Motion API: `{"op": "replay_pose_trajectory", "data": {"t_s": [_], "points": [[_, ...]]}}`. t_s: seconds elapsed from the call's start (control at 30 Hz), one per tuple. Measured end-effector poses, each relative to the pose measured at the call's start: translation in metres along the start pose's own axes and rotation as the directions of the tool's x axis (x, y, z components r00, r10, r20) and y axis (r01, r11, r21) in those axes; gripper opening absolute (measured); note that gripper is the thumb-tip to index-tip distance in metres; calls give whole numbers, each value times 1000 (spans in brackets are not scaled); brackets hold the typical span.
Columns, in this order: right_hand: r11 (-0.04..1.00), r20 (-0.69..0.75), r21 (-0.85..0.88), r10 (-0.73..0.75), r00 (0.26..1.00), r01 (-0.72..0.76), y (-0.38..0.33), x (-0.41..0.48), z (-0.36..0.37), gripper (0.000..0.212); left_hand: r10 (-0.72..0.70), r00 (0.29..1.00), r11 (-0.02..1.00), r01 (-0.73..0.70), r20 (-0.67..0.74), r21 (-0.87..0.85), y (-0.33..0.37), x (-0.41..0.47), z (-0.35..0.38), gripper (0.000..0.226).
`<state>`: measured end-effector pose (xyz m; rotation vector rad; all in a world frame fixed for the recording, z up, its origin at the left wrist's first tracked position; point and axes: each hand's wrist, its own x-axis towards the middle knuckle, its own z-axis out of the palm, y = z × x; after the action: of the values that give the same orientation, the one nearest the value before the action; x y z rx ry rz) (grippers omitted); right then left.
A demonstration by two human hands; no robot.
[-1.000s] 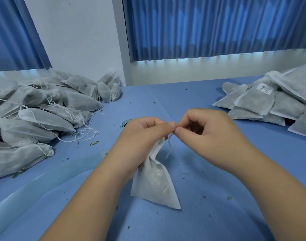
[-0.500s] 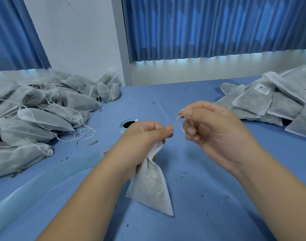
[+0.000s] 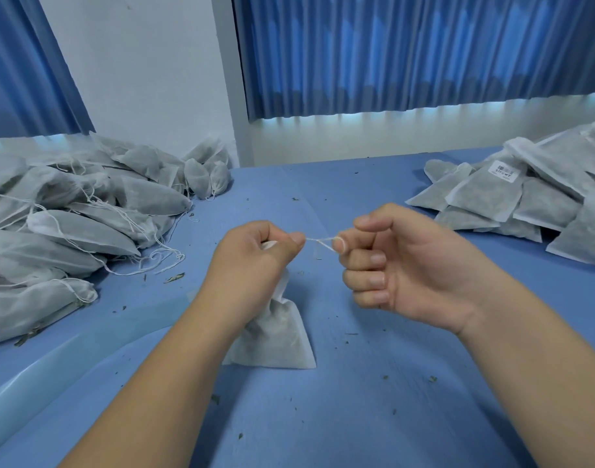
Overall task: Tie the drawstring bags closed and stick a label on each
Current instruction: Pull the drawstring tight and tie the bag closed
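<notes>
Left hand (image 3: 252, 265), right hand (image 3: 404, 265): thin drawstring (image 3: 320, 240)

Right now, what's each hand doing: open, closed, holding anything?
Left hand: closed round the neck of the drawstring bag.
Right hand: closed, fingers pinching the drawstring.

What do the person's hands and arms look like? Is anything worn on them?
Nothing is worn. The bare left hand and bare right hand show no gloves, rings or watch, and the nails are short. Both forearms are uncovered; no sleeve is in view.
</notes>
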<state>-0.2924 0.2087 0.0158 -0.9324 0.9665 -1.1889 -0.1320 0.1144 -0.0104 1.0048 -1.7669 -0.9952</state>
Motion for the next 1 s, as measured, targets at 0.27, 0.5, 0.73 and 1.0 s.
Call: {"op": "replay_pose_trajectory", "data": {"t_s": [0.27, 0.5, 0.73, 1.0], "points": [[977, -112, 162, -118, 987, 136, -3, -1, -4, 13, 8, 986, 999, -1, 166, -44, -2, -1, 4, 29], [878, -436, 329, -185, 881, 348, -8, 3, -22, 20, -51, 833, 992, 106, 551, -67, 3, -15, 8, 27], [831, -580, 263, -269, 769, 489, -9, 0, -25, 24, -190, 725, 981, 172, 662, 94, -2, -14, 3, 22], [712, -199, -492, -653, 731, 502, 4, -1, 5, 16, -159, 960, 987, 144, 232, 77, -15, -10, 21, 33]]}}
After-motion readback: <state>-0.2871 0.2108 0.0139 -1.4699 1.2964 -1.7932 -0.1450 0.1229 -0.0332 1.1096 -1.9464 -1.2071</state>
